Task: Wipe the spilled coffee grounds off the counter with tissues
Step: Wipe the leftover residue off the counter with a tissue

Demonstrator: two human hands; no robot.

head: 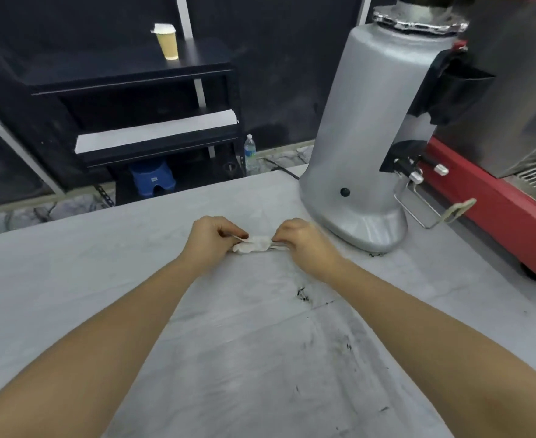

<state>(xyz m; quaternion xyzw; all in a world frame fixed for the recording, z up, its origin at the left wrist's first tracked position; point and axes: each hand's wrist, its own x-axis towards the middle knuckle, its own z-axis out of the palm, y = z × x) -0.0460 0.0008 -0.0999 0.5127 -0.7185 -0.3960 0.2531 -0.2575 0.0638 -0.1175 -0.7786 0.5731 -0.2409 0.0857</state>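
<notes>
A crumpled white tissue (255, 244) lies on the pale marbled counter (70, 273), stretched between both hands. My left hand (211, 240) pinches its left end and my right hand (301, 241) pinches its right end, fingers curled down onto the surface. Dark coffee grounds (303, 294) sit in a small clump just in front of my right wrist. Fainter smears and specks of grounds (347, 346) trail toward the near edge, and a few more grounds (375, 255) lie at the grinder's base.
A tall silver coffee grinder (371, 137) stands on the counter right of my hands. A red and steel espresso machine (497, 197) fills the far right. Beyond the counter stand a black shelf (127, 77) with a paper cup (168, 42), a water bottle (250, 154) and a blue stool (152, 180).
</notes>
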